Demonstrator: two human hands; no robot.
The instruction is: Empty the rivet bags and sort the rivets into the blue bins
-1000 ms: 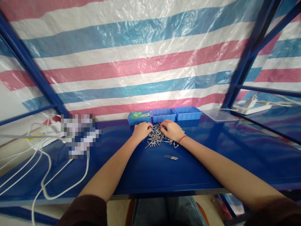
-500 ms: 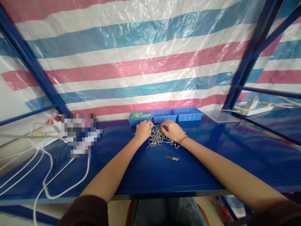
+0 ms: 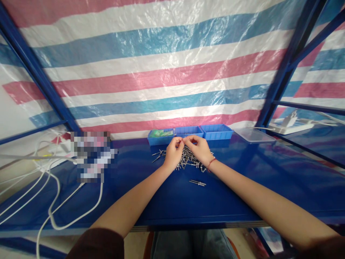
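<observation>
A heap of small silver rivets (image 3: 188, 160) lies on the blue table (image 3: 167, 194) in front of three blue bins. My left hand (image 3: 174, 153) and my right hand (image 3: 198, 148) are raised just above the heap, fingertips meeting in a pinch on a small rivet between them. A red string circles my right wrist. A few rivets (image 3: 158, 155) lie scattered left of my left hand. Two separate rivets (image 3: 197, 182) lie nearer to me on the table.
Three blue bins stand at the back: the left bin (image 3: 160, 136) holds green pieces, then the middle bin (image 3: 188, 131) and the right bin (image 3: 216, 131). A clear plastic lid (image 3: 253, 135) lies to the right. White cables (image 3: 51, 201) trail at left beside a blurred patch. Striped tarpaulin hangs behind.
Both hands have lifted off the heap and come together, fingertips pinching a rivet between them. My left hand shifted right, uncovering a few scattered rivets on its left.
</observation>
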